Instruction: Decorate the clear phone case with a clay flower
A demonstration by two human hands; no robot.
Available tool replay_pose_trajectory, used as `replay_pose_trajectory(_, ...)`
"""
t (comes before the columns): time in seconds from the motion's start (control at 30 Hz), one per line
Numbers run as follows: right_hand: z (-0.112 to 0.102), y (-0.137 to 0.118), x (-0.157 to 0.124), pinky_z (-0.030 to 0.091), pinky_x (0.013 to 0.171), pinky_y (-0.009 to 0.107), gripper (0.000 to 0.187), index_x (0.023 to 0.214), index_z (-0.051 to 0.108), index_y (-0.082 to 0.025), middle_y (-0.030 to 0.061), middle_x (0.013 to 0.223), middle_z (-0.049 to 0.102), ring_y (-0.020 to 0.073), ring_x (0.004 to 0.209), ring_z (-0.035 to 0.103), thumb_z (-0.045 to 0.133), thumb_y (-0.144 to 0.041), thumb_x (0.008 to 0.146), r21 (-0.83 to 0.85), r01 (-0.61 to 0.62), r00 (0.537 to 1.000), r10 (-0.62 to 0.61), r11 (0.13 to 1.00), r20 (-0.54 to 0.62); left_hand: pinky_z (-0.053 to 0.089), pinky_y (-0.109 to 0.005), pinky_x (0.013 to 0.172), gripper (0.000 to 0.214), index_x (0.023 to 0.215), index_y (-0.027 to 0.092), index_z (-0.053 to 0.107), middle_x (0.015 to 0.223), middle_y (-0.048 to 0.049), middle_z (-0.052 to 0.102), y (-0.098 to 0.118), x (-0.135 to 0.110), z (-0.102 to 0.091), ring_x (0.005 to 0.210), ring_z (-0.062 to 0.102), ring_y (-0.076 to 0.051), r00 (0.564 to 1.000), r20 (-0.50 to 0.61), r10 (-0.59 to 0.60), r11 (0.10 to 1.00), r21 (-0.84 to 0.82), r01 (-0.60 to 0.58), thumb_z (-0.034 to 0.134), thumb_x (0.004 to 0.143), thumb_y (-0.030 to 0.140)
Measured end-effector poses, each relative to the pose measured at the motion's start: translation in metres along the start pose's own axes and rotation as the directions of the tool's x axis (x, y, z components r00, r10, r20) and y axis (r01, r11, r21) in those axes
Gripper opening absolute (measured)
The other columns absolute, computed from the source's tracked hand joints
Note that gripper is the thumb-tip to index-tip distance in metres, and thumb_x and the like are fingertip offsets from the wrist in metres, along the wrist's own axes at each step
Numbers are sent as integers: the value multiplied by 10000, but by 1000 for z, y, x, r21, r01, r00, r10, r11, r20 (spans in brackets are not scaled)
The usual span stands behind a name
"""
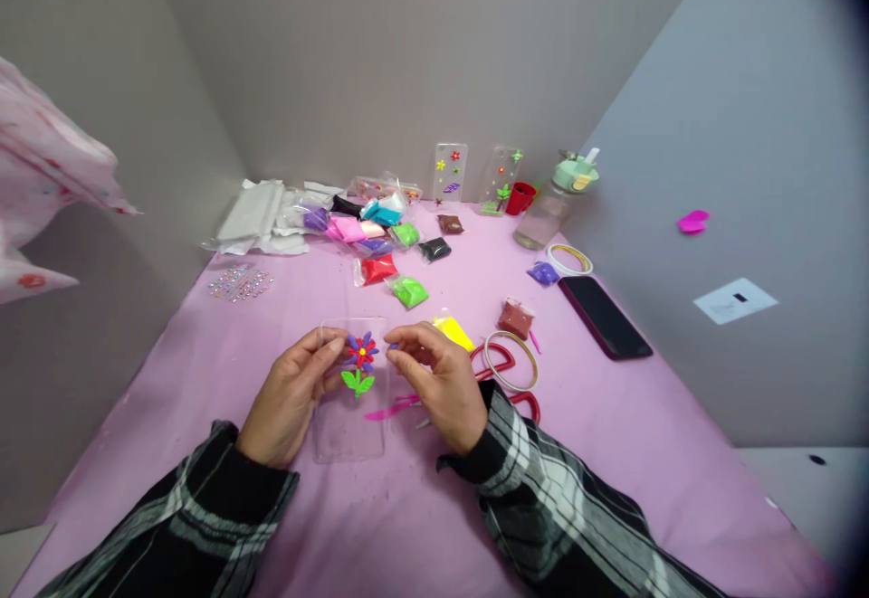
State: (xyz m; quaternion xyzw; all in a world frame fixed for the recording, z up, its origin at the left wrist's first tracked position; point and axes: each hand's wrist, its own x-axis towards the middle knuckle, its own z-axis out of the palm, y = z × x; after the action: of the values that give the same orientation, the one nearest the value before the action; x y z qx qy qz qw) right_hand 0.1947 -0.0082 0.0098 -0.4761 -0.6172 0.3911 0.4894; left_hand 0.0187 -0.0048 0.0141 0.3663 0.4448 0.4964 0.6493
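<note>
My left hand point(293, 392) grips a clear phone case point(349, 435) by its left side, the thumb near the upper part. On the case is a clay flower point(362, 352) with purple and red petals and a yellow centre, above green clay leaves point(358, 383). Just right of the flower, my right hand point(440, 379) pinches a small bit of purple clay point(393, 346) between thumb and fingertips. Partly under that hand lie red-handled scissors point(526, 403) and a pink tool point(390, 411).
Several clay packets, such as a red packet point(377, 270) and a yellow packet point(453, 333), lie beyond my hands. Two decorated cases point(450, 173) lean on the back wall. A bottle point(543, 216), a phone point(604, 317) and tape rolls point(568, 260) are at the right; rhinestones point(240, 283) at the left.
</note>
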Motion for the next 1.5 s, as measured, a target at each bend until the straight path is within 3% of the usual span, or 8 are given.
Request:
replay_pose_trajectory(0.13, 3, -1, -2, 472, 667, 261, 39, 891, 649, -199, 10, 813, 642, 133, 705, 593, 667, -222, 865, 49, -26, 1000, 26, 998, 1, 531, -203, 681, 139, 866, 202, 682, 830, 14, 600, -1, 0, -1, 807, 579, -135, 1000, 9, 0, 1000, -2, 0, 712, 832, 333)
replay_pose_trajectory(0.23, 2, -3, -2, 456, 680, 274, 48, 864, 689, -196, 19, 801, 649, 140, 715, 574, 663, -232, 883, -76, 68, 998, -68, 995, 1, 537, -210, 702, 133, 875, 195, 669, 877, 2, 604, -1, 0, -2, 840, 580, -141, 1000, 20, -3, 1000, 2, 3, 688, 854, 325)
replay_pose_trajectory(0.37, 0, -3, -1, 458, 780, 316, 155, 1003, 709, -209, 54, 907, 650, 177, 858, 587, 583, -172, 921, -190, 153, 985, -164, 970, -44, 531, -199, 693, 128, 870, 194, 661, 898, -1, 594, -2, 0, -2, 857, 571, -141, 1000, 22, -1, 1000, 19, 0, 670, 870, 322)
replay_pose_trajectory(0.6, 2, 0, -3, 474, 769, 302, 86, 967, 650, -208, 29, 869, 666, 156, 785, 610, 605, -180, 900, -151, 86, 995, -93, 985, -45, 532, -214, 695, 153, 896, 200, 679, 915, -11, 620, -2, 0, -1, 865, 583, -157, 1000, 13, -6, 1000, 14, 6, 696, 844, 343)
replay_pose_trajectory(0.9, -1, -6, -2, 416, 714, 289, 110, 830, 649, -200, 13, 790, 592, 140, 722, 522, 601, -215, 927, -227, 152, 988, -155, 962, 5, 518, -199, 671, 155, 818, 197, 666, 858, 5, 574, 0, -1, 1, 813, 541, -142, 1000, 2, -3, 1000, 9, 3, 716, 821, 344)
replay_pose_trajectory(1.23, 2, -2, -3, 436, 713, 298, 70, 919, 715, -229, 32, 846, 618, 164, 799, 561, 649, -210, 904, -191, 181, 983, -179, 965, 30, 503, -182, 642, 133, 800, 201, 667, 819, 17, 548, 1, -2, 3, 769, 526, -130, 1000, 23, -10, 1000, -9, 10, 714, 823, 323)
replay_pose_trajectory(1.5, 2, -2, -3, 423, 693, 290, 49, 839, 656, -209, 16, 814, 611, 144, 715, 534, 668, -214, 887, -226, 173, 984, -176, 959, 9, 503, -168, 650, 106, 832, 204, 676, 813, 17, 549, -2, -1, 2, 754, 535, -117, 999, 48, -13, 1000, -18, 14, 683, 854, 307)
